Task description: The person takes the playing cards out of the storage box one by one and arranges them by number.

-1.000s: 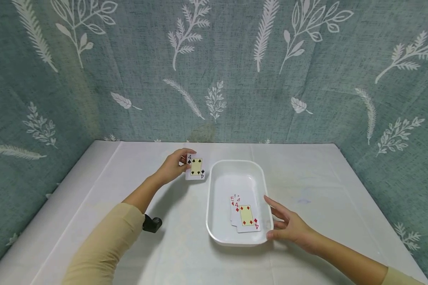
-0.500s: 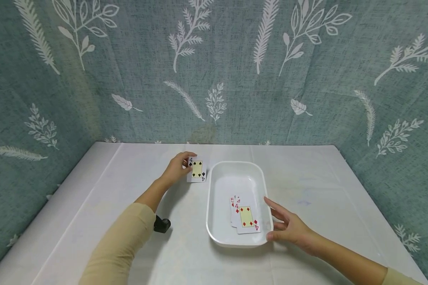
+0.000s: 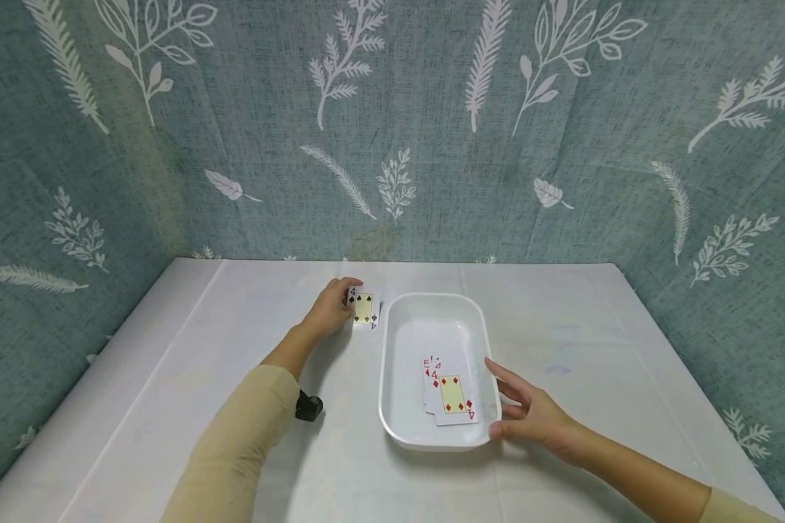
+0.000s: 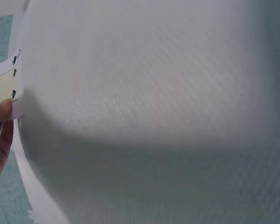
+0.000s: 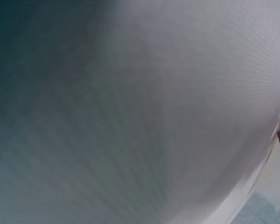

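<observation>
Left hand: the left hand point(image 3: 330, 309) is near the worktop's far edge, its fingers clamped on a card, with the thumb on the card's face.
Held card: the four of spades point(image 3: 365, 309), face up, is gripped at its left side just beside the tray's left rim; whether it touches the rim I cannot tell. From the left wrist it looks bent.
White tray: the tray point(image 3: 432, 327) sits around the middle of the worktop point(image 3: 582, 327), well apart from its left and right edges.
Cards inside: the four of diamonds point(image 3: 453, 396) lies face up towards the tray's near right corner, partly covering a red five point(image 3: 429, 388).
Right hand: the right hand point(image 3: 533, 418) rests against the tray's right side, fingers apart, thumb by the near right corner.
Left forearm: a beige sleeve point(image 3: 235, 450), with a black device point(image 3: 310, 407) beside its cuff.
Backdrop: teal leaf-patterned fabric point(image 3: 432, 181) rises behind the worktop's far edge.
</observation>
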The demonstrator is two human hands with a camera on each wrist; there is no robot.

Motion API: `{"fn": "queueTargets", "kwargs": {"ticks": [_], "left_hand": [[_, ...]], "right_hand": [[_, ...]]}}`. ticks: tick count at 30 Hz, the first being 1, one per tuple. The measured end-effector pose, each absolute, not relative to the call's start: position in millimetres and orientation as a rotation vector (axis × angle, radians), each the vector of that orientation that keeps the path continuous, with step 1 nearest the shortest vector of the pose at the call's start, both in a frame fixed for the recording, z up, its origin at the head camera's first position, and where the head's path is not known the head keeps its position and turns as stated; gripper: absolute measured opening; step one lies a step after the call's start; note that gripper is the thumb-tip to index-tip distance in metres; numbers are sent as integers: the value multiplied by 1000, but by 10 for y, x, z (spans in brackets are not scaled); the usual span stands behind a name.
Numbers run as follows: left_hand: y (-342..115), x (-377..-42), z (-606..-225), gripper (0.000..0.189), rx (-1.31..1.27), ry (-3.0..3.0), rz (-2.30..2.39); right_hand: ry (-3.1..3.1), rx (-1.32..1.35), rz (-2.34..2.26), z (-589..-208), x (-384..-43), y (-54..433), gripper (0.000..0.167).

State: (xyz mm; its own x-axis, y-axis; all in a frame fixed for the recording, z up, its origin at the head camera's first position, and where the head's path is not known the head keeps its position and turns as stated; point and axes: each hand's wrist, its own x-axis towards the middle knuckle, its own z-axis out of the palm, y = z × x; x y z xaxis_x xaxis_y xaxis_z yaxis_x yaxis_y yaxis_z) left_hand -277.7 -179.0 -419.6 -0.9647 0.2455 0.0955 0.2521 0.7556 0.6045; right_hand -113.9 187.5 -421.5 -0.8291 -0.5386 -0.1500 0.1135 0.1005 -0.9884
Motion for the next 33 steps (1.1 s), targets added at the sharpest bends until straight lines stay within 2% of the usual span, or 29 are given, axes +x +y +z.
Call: {"fn": "queueTargets", "kwargs": {"ticks": [11,23,33], "left_hand": [[-1768,-2756,-4246,69,-260,-3003,-1064],[-1642,-2750,-4142,58,-86,-3096,-866],[-1738,-2750,-4099,66,-58,-3040,-1042]], "right_hand": [[1908,-396,-1769,-4246,-1103,1872,96],[1917,-395,-1775,-4229,-1110,1898,97],[1969,-404,-1745,-4212,-1139,1884,96]]}}
